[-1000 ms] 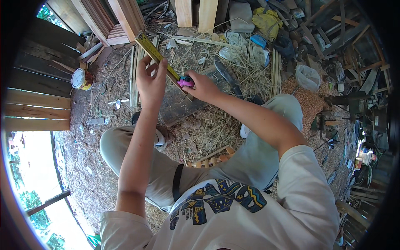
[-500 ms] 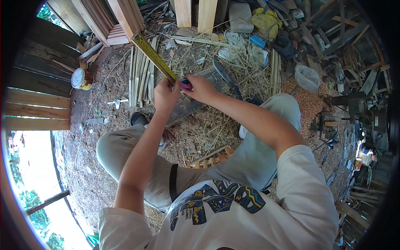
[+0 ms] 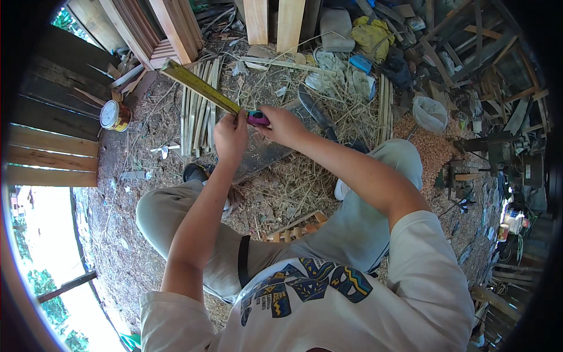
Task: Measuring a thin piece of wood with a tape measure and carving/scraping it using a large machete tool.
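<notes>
— Both our hands are on the yellow steel measuring tape point(image 3: 199, 88): the left hand point(image 3: 230, 132) pinches the blade, the right hand point(image 3: 283, 124) is clenched round its pink-and-teal case point(image 3: 257, 118). The blade runs out toward ten o'clock over the split bamboo slats point(image 3: 196, 111).

— So we judge we're mid-measure; next calls for holding the blade taut and straight.

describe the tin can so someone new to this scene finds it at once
Start at the dark plank wall on the left of the view. On the dirt just beside it stands a small round tin can, pale lid up, orange-red side. It is the only round metal thing among flat slats and scraps.
</notes>
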`<action>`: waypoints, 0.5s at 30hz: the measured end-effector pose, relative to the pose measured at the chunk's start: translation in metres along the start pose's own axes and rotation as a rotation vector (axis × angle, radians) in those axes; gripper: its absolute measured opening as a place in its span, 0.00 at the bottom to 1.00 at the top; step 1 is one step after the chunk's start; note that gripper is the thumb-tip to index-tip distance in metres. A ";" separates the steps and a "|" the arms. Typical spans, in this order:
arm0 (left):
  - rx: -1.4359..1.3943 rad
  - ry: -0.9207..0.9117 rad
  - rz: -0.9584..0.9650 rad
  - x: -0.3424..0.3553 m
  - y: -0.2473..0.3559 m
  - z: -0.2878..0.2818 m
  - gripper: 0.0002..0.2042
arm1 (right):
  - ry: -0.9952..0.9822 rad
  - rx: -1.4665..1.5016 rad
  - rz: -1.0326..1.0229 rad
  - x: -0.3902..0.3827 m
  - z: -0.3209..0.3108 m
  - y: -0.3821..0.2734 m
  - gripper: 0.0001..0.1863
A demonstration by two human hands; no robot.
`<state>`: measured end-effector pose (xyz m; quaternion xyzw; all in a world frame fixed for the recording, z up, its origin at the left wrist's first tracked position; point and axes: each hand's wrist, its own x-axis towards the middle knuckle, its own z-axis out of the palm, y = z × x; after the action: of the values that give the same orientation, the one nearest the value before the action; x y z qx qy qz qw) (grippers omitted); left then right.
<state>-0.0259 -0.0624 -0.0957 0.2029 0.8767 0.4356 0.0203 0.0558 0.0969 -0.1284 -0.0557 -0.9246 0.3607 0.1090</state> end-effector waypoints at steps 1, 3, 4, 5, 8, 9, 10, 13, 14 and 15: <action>-0.002 0.003 0.001 0.002 0.002 -0.001 0.20 | 0.001 -0.002 -0.003 0.002 -0.004 -0.001 0.22; -0.086 0.005 -0.059 0.006 0.009 -0.008 0.21 | 0.045 -0.035 -0.058 0.006 -0.013 -0.004 0.22; -0.088 0.010 -0.055 0.009 0.004 -0.006 0.21 | 0.048 -0.038 -0.064 0.007 -0.017 -0.006 0.22; -0.173 0.058 -0.054 0.013 0.003 -0.006 0.22 | 0.064 -0.049 -0.091 0.009 -0.021 -0.007 0.22; -0.340 0.083 -0.065 0.021 0.006 -0.011 0.21 | 0.052 -0.090 -0.094 0.012 -0.036 -0.009 0.24; -0.559 0.087 -0.130 0.024 0.011 -0.014 0.20 | 0.018 -0.116 -0.058 0.012 -0.041 -0.008 0.25; -0.778 0.089 -0.195 0.027 0.017 -0.018 0.18 | 0.022 -0.121 -0.067 0.012 -0.047 -0.007 0.25; -0.805 0.065 -0.241 0.038 0.020 -0.041 0.16 | 0.081 -0.125 -0.120 0.012 -0.067 -0.007 0.25; -0.875 0.072 -0.273 0.040 0.024 -0.045 0.16 | 0.065 -0.129 -0.115 0.012 -0.077 -0.010 0.26; -0.903 0.074 -0.292 0.041 0.028 -0.049 0.16 | 0.049 -0.134 -0.109 0.012 -0.086 -0.014 0.26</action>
<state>-0.0643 -0.0690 -0.0379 0.0330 0.6193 0.7725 0.1363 0.0645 0.1455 -0.0552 -0.0211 -0.9453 0.2903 0.1472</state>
